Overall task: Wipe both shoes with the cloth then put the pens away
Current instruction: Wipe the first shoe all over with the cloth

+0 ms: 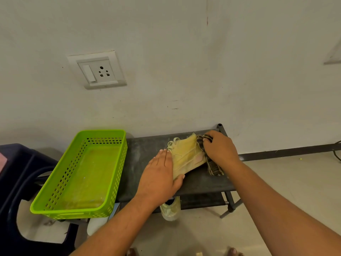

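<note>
Head view: yellow shoe (186, 157) on top shelf of rack (147, 148). Looks light and soft-sided, likely to slide under rubbing. Left hand (160, 172) flat, fingers straight, pressing toe end steady. Right hand (219, 148) bunches limp checked cloth (212, 163) against heel. Second shoe (170, 209) on lower shelf. Pens unseen.
</note>
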